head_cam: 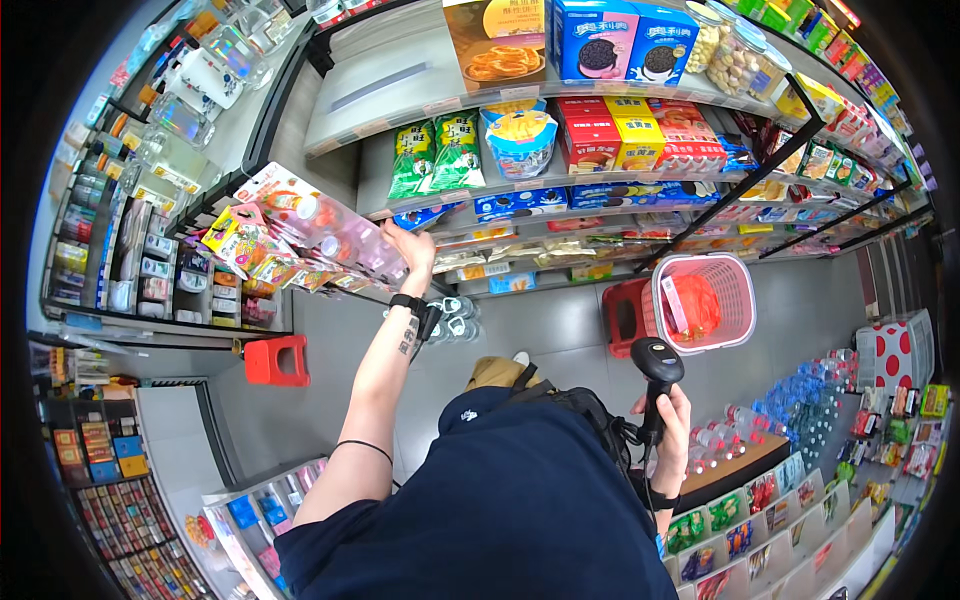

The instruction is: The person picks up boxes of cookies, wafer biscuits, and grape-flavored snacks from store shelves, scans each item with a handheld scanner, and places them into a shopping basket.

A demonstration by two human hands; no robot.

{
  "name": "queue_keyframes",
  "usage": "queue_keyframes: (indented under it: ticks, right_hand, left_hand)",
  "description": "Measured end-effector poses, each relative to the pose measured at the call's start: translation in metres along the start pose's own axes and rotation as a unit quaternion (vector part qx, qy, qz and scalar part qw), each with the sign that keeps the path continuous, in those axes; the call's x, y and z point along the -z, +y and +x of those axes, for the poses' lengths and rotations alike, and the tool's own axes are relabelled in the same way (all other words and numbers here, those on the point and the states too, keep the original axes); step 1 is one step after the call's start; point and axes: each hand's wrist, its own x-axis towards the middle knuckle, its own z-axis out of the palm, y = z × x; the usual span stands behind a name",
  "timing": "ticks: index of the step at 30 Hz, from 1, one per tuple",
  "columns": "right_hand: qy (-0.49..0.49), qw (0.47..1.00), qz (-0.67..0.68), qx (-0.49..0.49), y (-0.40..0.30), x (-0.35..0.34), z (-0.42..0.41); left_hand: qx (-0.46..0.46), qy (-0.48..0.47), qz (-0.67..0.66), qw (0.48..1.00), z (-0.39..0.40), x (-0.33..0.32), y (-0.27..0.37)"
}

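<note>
My left hand (410, 246) reaches to the left end of a snack shelf, beside a blue snack package (421, 217). Its fingertips are partly hidden by the shelf edge, so a grip on anything cannot be made out. Close to its left hangs a strip of pink packaged goods (322, 217). In my right hand (673, 427) is a black handheld barcode scanner (658, 367), held by its handle with the head up. Green snack bags (436, 154) and a blue tub (521, 142) stand on the shelf above my left hand.
A pink basket (739, 300) holding a red bag rests by a red stool (622, 319). Another red stool (277, 360) stands at left. Large water bottles (455, 319) sit on the floor near the shelf foot. Candy bins (750, 525) lie at lower right.
</note>
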Motion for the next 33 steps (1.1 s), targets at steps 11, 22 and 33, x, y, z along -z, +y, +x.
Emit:
queue_keyframes:
  ticks: [11, 22, 33]
  right_hand:
    - [0.026, 1.0, 0.001, 0.003, -0.006, -0.009, -0.005]
    - [0.013, 1.0, -0.001, 0.003, -0.008, -0.021, 0.003]
    - [0.02, 1.0, -0.017, -0.001, -0.016, -0.036, 0.006]
  left_hand:
    - [0.066, 0.007, 0.209, 0.976, 0.018, -0.028, -0.006]
    - [-0.163, -0.168, 0.323, 0.917, 0.054, -0.046, -0.029]
    - [-0.114, -0.374, 0.368, 0.844, 0.109, -0.055, -0.056]
